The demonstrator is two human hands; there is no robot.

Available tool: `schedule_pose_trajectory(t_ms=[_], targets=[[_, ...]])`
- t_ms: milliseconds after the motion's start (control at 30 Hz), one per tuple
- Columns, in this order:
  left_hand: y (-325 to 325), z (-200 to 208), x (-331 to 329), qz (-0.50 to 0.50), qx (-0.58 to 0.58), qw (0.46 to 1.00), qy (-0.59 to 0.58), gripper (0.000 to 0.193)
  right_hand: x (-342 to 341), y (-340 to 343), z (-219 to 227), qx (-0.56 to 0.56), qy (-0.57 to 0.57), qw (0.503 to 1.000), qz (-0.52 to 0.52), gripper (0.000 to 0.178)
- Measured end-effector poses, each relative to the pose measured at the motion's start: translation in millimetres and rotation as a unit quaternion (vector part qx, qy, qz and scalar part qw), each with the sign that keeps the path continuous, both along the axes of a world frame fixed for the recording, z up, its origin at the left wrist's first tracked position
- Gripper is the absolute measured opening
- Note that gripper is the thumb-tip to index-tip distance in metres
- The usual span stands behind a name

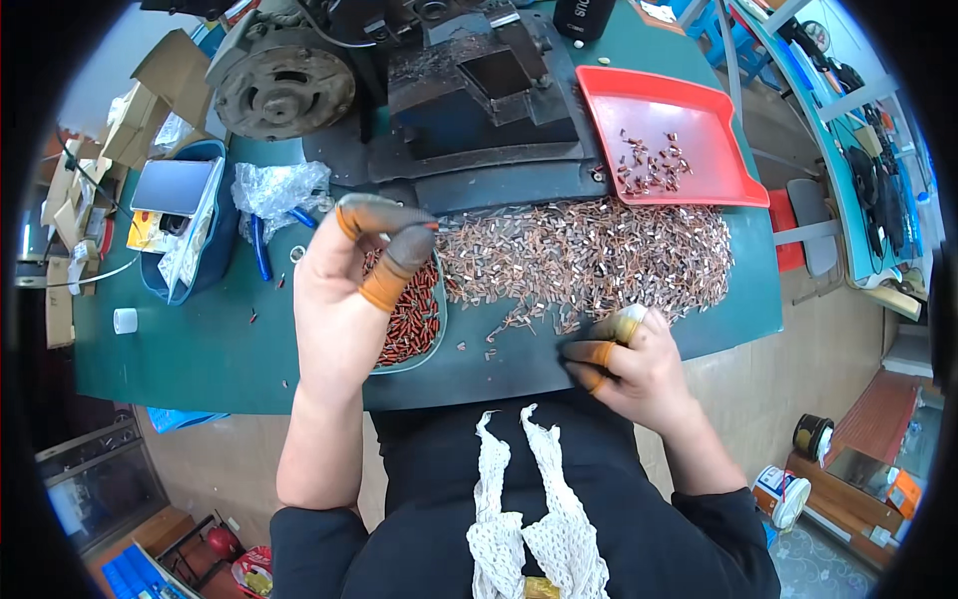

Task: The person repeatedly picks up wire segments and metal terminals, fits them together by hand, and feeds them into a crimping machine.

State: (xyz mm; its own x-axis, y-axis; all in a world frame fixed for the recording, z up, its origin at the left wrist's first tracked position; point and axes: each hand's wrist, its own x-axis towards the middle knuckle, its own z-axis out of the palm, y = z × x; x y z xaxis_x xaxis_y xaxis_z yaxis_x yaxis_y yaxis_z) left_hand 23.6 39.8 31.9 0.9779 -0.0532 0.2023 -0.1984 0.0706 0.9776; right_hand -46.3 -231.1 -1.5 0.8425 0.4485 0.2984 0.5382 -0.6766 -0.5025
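Note:
My left hand (339,270) is raised over a pale green container (441,309) full of small red-brown cylindrical pieces (407,329). Its thumb and forefinger, in dark-stained orange finger covers, pinch a small red-tipped part (432,227). To the right spreads a large pile of small copper-coloured metal pieces (599,255). At the pile's near edge is my right hand (639,364), its covered fingers curled and drawn together. They are slightly blurred, and whatever lies between the tips cannot be made out.
A dark machine (479,140) with a round motor (284,85) stands behind the pile. A red tray (679,110) holding several loose pieces sits at the back right. Left are crumpled clear plastic (279,190), blue-handled pliers (259,245), a blue bin (180,285) and a white roll (125,320).

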Motion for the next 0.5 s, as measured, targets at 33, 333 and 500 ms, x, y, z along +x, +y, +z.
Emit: schedule_pose_trajectory(t_ms=[33,333,500], targets=[[0.4,-1.8,-4.1,-0.003,0.033,0.999,0.006,0.015,-1.4,1.4,-1.7,-0.001,0.001,1.0,-0.002,0.026],[-0.9,-7.3,-21.8,0.048,0.125,0.99,-0.033,0.018,-8.2,6.6,-9.1,-0.054,-0.055,0.997,0.007,0.032],[-0.4,-14.2,-24.6,0.063,0.089,0.994,0.006,0.02,-12.6,0.8,-7.2,-0.032,-0.035,0.999,0.019,0.038]])
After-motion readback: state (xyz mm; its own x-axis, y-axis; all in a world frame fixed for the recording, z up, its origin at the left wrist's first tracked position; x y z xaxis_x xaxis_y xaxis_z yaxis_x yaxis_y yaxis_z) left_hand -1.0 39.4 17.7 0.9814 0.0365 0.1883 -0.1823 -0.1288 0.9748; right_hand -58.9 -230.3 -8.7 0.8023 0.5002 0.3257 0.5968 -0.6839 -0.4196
